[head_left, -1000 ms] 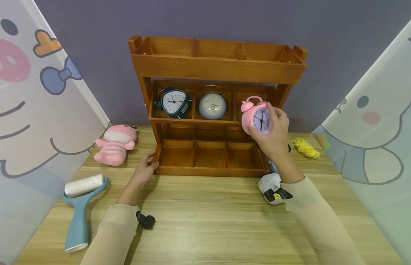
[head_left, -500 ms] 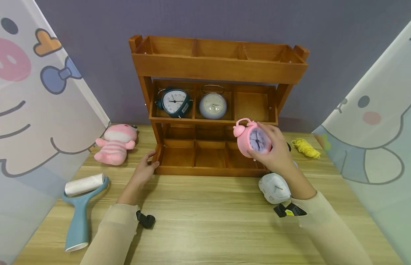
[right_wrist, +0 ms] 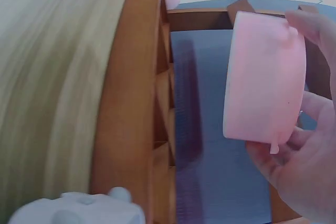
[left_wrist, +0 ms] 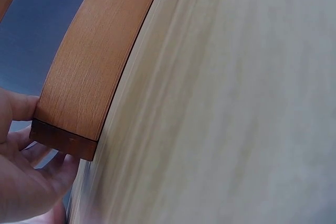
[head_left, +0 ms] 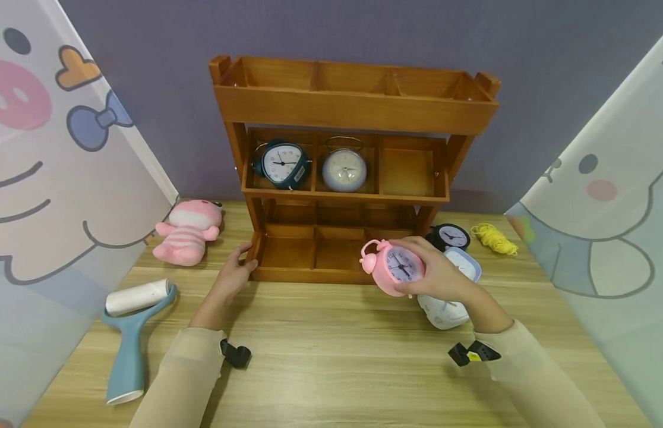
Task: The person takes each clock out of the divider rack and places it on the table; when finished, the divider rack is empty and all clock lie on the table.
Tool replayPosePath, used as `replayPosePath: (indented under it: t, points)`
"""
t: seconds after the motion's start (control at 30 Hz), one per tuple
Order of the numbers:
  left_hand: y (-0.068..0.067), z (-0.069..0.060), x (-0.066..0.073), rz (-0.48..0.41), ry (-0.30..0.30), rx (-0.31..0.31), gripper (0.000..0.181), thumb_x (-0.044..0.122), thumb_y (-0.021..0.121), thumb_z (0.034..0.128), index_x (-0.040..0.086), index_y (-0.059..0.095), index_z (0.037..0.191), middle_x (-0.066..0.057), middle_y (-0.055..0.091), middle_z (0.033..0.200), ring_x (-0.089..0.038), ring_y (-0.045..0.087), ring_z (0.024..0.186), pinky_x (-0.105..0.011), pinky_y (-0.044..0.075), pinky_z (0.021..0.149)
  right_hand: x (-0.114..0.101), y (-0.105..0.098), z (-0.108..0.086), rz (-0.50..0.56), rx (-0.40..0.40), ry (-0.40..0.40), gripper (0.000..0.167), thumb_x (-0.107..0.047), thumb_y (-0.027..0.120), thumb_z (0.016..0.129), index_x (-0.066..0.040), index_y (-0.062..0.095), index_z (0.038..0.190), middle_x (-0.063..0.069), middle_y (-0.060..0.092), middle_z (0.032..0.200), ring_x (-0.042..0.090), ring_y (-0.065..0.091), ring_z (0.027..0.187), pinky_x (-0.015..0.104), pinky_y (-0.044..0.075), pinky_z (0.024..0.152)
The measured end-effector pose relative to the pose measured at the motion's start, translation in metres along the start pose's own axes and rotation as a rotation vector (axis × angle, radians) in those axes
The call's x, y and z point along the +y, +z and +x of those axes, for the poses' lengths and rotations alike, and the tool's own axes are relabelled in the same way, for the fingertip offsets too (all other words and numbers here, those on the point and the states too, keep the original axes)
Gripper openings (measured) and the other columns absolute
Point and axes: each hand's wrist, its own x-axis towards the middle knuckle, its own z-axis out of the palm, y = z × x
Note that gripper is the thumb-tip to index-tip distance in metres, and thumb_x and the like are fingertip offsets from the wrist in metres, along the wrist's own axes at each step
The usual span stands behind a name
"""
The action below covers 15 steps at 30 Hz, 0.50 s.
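My right hand [head_left: 441,270] grips a pink twin-bell alarm clock [head_left: 398,270], tilted, in front of the lower right of a brown wooden shelf [head_left: 353,110]. In the right wrist view the thumb and fingers hold the pink clock [right_wrist: 265,77] by its edges. My left hand [head_left: 236,268] holds the shelf's lower left front corner; in the left wrist view its fingers curl around the wooden end [left_wrist: 65,140]. A dark teal alarm clock [head_left: 281,164] and a pale round clock [head_left: 344,170] stand in the middle tier's left and centre compartments.
Right of the shelf sit a black clock [head_left: 451,236], a light blue-rimmed clock [head_left: 467,261], partly hidden, and a white clock [head_left: 441,312] under my right hand. Yellow yarn [head_left: 493,239] lies behind. A pink plush toy [head_left: 187,233] and a blue-handled lint roller [head_left: 129,351] lie left.
My right hand has brought the pink clock down and toward me from the middle tier's right compartment, uncovering the clocks on the right. The left hand has stayed at the shelf corner.
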Motion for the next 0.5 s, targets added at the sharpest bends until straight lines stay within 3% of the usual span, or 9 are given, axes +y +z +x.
replayPosePath:
  t: [0.37, 0.5]
  points:
    - [0.0, 0.001, 0.0, 0.02, 0.01, 0.007, 0.055, 0.006, 0.044, 0.1026, 0.002, 0.022, 0.153, -0.028, 0.023, 0.152, -0.043, 0.034, 0.131, -0.053, 0.033, 0.102, 0.021, 0.02, -0.006, 0.07, -0.227, -0.067, 0.075, -0.03, 0.086, 0.071, -0.015, 0.055, 0.139, 0.002, 0.05, 0.129, 0.024, 0.051, 0.106, 0.044, 0.046, 0.081]
    - [0.0, -0.001, 0.0, 0.021, 0.004, 0.006, 0.055, 0.006, 0.044, 0.1027, 0.002, 0.022, 0.153, -0.029, 0.023, 0.152, -0.043, 0.034, 0.131, -0.054, 0.033, 0.102, 0.031, 0.029, -0.009, 0.046, -0.292, -0.069, 0.075, -0.032, 0.085, 0.073, -0.015, 0.055, 0.139, 0.002, 0.05, 0.129, 0.023, 0.05, 0.106, 0.043, 0.045, 0.081]
